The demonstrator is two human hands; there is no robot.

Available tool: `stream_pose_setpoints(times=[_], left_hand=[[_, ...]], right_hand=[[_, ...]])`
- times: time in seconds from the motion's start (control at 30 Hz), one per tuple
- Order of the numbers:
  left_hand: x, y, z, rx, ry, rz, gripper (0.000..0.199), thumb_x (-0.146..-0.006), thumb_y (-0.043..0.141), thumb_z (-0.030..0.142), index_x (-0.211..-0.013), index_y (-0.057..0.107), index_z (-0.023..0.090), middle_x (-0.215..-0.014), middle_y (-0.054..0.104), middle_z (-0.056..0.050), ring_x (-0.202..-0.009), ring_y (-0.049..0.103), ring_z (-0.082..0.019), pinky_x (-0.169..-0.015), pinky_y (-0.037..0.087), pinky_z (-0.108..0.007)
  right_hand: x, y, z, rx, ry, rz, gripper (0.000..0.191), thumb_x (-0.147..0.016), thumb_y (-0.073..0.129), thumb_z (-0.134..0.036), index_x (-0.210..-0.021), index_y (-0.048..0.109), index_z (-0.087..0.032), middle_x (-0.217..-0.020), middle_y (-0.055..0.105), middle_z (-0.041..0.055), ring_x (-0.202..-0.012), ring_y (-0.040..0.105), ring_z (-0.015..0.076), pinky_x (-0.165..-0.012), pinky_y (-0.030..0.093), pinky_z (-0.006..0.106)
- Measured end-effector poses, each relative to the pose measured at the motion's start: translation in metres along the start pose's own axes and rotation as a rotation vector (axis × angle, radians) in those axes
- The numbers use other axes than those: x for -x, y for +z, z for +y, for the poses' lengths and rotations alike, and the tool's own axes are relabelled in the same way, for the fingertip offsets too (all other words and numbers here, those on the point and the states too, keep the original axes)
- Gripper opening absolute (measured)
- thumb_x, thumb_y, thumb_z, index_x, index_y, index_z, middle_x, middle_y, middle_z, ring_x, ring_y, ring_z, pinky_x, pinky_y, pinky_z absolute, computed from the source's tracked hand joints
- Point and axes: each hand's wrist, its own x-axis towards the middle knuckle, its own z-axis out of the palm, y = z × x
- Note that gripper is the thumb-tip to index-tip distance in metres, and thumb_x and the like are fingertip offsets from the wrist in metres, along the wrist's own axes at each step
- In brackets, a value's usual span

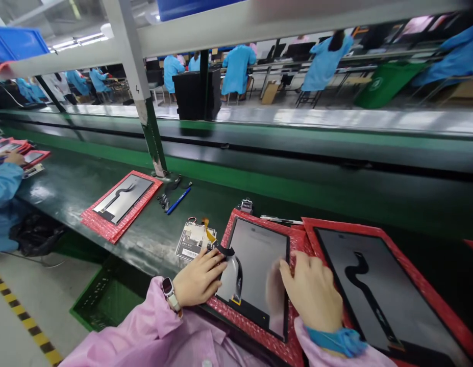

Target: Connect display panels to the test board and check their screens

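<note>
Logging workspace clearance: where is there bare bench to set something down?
Bare bench lies between the lone screen and the circuit board, and from that screen leftward toward the co-worker's sleeve. Around the right hand, two screens side by side crowd the bench.

electronics factory, workers (239,66) along workbenches (73,176)

Ceiling lights (83,40) glow at upper left, glare whitens the ledge (297,116), the screen (257,260) mirrors the right hand (316,291), and the green bin (393,84) looks stretched
</note>
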Motion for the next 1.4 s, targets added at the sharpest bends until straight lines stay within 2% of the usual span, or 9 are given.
stream_pose_setpoints(times=[0.07,0.13,0.3,0.57,0.67,0.8,0.87,1.17,1.4], left_hand=[[-0.002,-0.004,0.002,-0.018,0.019,0.018,0.046,-0.104,0.043,0.033,-0.142,0.052,0.01,-0.144,0.057,-0.019,-0.143,0.044,-0.033,-0.123,0.033,-0.059],[-0.009,-0.013,0.004,-0.039,0.044,0.047,0.041,-0.103,0.045,0.032,-0.136,0.056,0.011,-0.134,0.062,-0.019,-0.132,0.052,-0.032,-0.12,0.036,-0.058],[-0.054,-0.047,-0.011,-0.096,0.145,0.23,0.03,-0.104,0.041,0.027,-0.093,0.066,0.014,-0.089,0.067,-0.011,-0.087,0.06,-0.022,-0.084,0.054,-0.036],[-0.086,-0.049,-0.053,-0.057,0.181,0.415,0.04,-0.103,0.032,0.032,-0.073,0.056,0.02,-0.063,0.057,-0.002,-0.057,0.052,-0.014,-0.057,0.041,-0.028],[-0.086,-0.049,-0.052,-0.047,0.101,0.489,0.039,-0.103,0.033,0.036,-0.083,0.06,0.018,-0.076,0.064,-0.009,-0.072,0.057,-0.02,-0.067,0.043,-0.035],[-0.091,-0.056,-0.049,-0.045,0.226,0.225,0.034,-0.104,0.036,0.035,-0.091,0.063,0.018,-0.085,0.068,-0.007,-0.083,0.06,-0.02,-0.087,0.04,-0.041],[-0.095,-0.057,-0.051,-0.061,0.287,0.129,0.037,-0.104,0.033,0.03,-0.081,0.06,0.018,-0.073,0.064,-0.004,-0.073,0.056,-0.018,-0.087,0.038,-0.041],[-0.101,-0.054,-0.056,0.041,0.282,0.054,0.026,-0.097,0.035,0.021,-0.075,0.048,0.02,-0.068,0.058,-0.002,-0.067,0.049,-0.018,-0.081,0.035,-0.041],[-0.103,-0.053,-0.057,0.005,0.319,0.08,0.024,-0.096,0.036,0.021,-0.077,0.051,0.019,-0.069,0.06,-0.002,-0.067,0.051,-0.018,-0.081,0.038,-0.041]], right_hand=[[-0.006,-0.002,-0.018,0.042,-0.139,-0.021,0.046,-0.091,0.041,-0.048,-0.111,0.065,-0.014,-0.113,0.063,0.0224,-0.106,0.058,0.0381,-0.091,0.048,0.054],[-0.016,0.005,-0.041,-0.131,-0.217,-0.189,0.05,-0.091,0.044,-0.055,-0.112,0.067,-0.016,-0.115,0.065,0.0189,-0.11,0.057,0.0363,-0.099,0.045,0.054],[-0.041,0.037,-0.086,-0.741,-0.199,-0.639,0.064,-0.076,0.055,-0.081,-0.076,0.067,-0.018,-0.086,0.067,0.0102,-0.093,0.057,0.0264,-0.096,0.044,0.042],[-0.037,0.037,-0.085,-1.005,-0.193,-0.751,0.058,-0.082,0.059,-0.074,-0.08,0.061,-0.017,-0.078,0.06,0.0033,-0.073,0.05,0.0153,-0.071,0.042,0.028],[-0.035,0.037,-0.085,-0.983,-0.267,-0.764,0.049,-0.086,0.062,-0.065,-0.08,0.062,-0.016,-0.077,0.061,0.0028,-0.073,0.052,0.0157,-0.07,0.043,0.028],[-0.036,0.042,-0.085,-0.931,-0.305,-0.714,0.035,-0.085,0.067,-0.049,-0.074,0.059,-0.016,-0.076,0.059,0.0016,-0.078,0.053,0.0165,-0.075,0.043,0.03],[-0.039,0.044,-0.083,-0.907,-0.291,-0.69,0.028,-0.084,0.067,-0.039,-0.072,0.056,-0.017,-0.074,0.056,0.0001,-0.076,0.05,0.015,-0.075,0.04,0.029],[-0.043,0.043,-0.079,-0.842,-0.335,-0.611,0.009,-0.081,0.058,-0.021,-0.073,0.054,-0.017,-0.076,0.054,-0.0011,-0.076,0.049,0.0135,-0.074,0.037,0.027],[-0.041,0.04,-0.081,-0.77,-0.37,-0.487,0.009,-0.08,0.053,-0.016,-0.071,0.051,-0.019,-0.074,0.054,0.0004,-0.076,0.049,0.0151,-0.075,0.036,0.028]])
